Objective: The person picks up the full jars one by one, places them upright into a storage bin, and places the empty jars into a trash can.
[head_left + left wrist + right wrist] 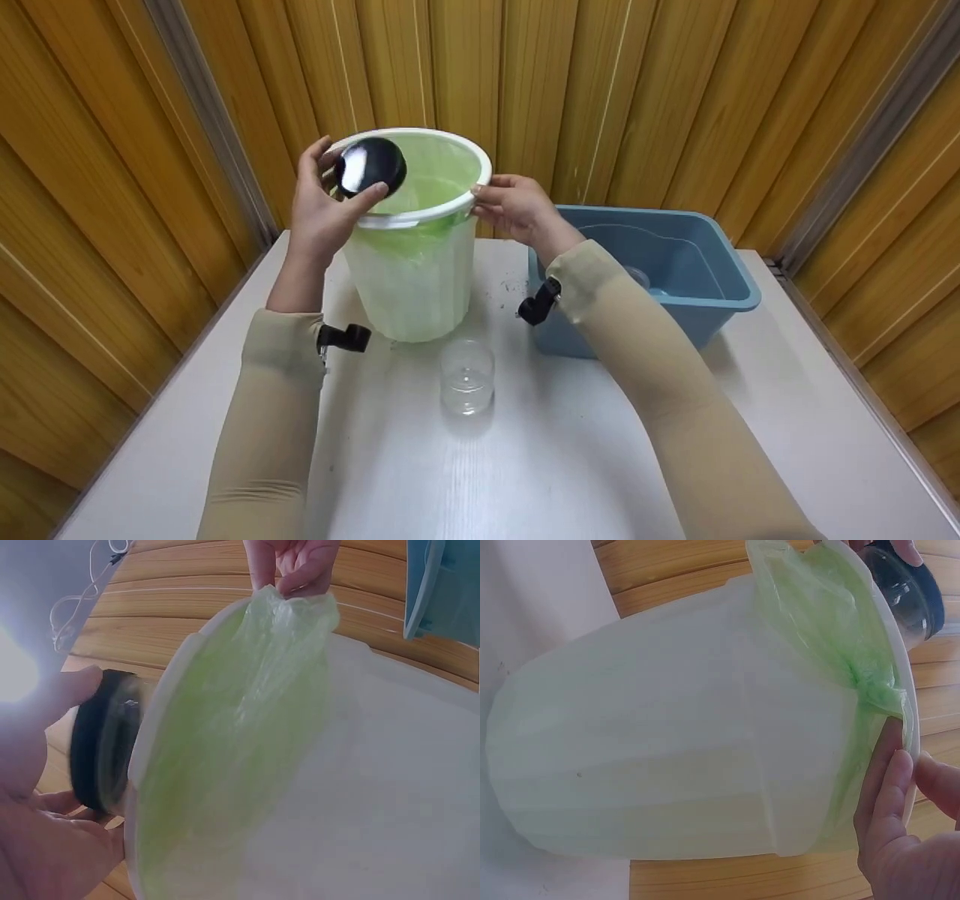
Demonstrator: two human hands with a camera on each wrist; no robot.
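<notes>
Bin (412,285): translucent white plastic, matt, faintly ribbed walls; rim ring smoother, slight sheen. Liner bag (435,176): thin green plastic film, crinkled, semi-clear, bunched at the right rim. Round object (369,166) at the left rim: black, glossy, catches bright highlights; clear glassy part visible in the right wrist view. Cup (467,375), near centre: clear, smooth plastic or glass, cannot tell which. Tub (705,289), right: blue plastic, smooth, dull sheen. Tabletop (525,465): pale grey, matt, faint grain streaks. Far walls (600,90): wood panelling, satin finish. Sleeves (262,420): beige cloth, matt.
</notes>
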